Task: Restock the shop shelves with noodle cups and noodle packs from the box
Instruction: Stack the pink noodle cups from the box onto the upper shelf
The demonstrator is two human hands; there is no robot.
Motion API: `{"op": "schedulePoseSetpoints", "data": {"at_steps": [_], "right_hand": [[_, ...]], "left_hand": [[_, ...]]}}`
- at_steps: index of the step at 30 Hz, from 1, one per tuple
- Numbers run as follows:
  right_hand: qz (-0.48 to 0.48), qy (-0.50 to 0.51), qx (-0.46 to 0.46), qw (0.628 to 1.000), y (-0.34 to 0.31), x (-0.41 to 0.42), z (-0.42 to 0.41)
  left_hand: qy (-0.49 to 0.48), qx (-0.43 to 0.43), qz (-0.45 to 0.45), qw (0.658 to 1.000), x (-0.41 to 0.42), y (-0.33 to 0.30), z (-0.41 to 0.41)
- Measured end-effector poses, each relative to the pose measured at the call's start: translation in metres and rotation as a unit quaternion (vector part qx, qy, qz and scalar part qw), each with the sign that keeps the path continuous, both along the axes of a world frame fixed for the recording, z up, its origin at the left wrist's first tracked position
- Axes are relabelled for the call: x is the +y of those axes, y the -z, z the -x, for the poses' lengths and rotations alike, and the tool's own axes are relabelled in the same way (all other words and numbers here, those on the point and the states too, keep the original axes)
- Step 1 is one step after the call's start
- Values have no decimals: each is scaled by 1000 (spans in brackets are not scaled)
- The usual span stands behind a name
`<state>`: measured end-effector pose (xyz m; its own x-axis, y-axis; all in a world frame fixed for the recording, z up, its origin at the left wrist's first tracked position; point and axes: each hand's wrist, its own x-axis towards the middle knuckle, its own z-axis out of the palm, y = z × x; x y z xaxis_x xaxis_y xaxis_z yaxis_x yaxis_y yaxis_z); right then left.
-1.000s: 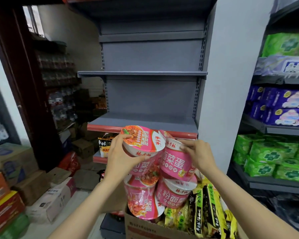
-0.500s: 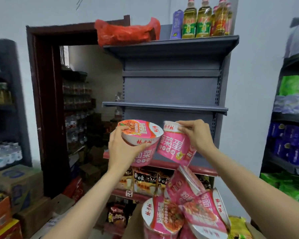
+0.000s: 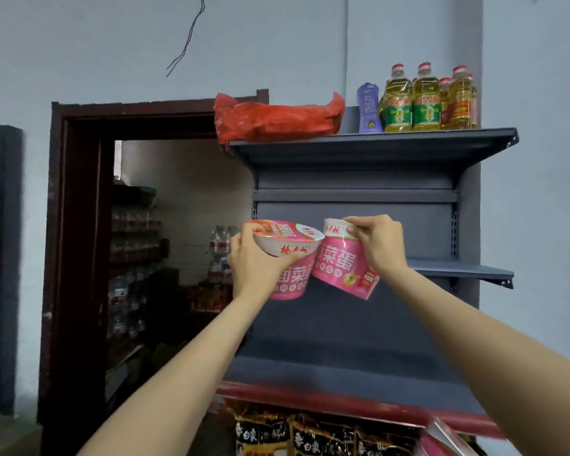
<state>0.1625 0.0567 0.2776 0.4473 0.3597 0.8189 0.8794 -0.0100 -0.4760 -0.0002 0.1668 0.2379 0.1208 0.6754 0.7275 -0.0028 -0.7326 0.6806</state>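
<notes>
The left hand is gripping one pink noodle cup round its wall while the right hand is pinching the rim of a tilted second cup, both touching before the grey shelf; likely light and crushable, they are best held by the wall.

Left hand grips pink noodle cup; right hand pinches tilted second cup; cups touching.

Both arms raised, left hand and right hand curled, gripping
</notes>
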Motion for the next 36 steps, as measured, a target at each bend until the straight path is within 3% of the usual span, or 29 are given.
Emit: {"op": "schedulePoseSetpoints", "data": {"at_steps": [9, 18, 22, 26, 30, 36], "right_hand": [[17, 40, -21, 999, -44, 100, -37], [25, 12, -54, 998, -76, 169, -77], [32, 20, -87, 996, -88, 184, -83], [82, 85, -181, 976, -81, 193, -81], [68, 76, -177, 979, -69, 200, -75], [180, 133, -201, 954, -70, 190, -67]], "left_hand": [[-4, -3, 24, 1000, 99, -46, -49], [-20, 20, 71, 997, 165, -59, -101], [-9, 2, 85, 996, 186, -64, -110], [-12, 8, 73, 997, 200, -70, -113], [-9, 8, 94, 995, 204, -61, -109], [-7, 33, 88, 996, 213, -48, -98]]}}
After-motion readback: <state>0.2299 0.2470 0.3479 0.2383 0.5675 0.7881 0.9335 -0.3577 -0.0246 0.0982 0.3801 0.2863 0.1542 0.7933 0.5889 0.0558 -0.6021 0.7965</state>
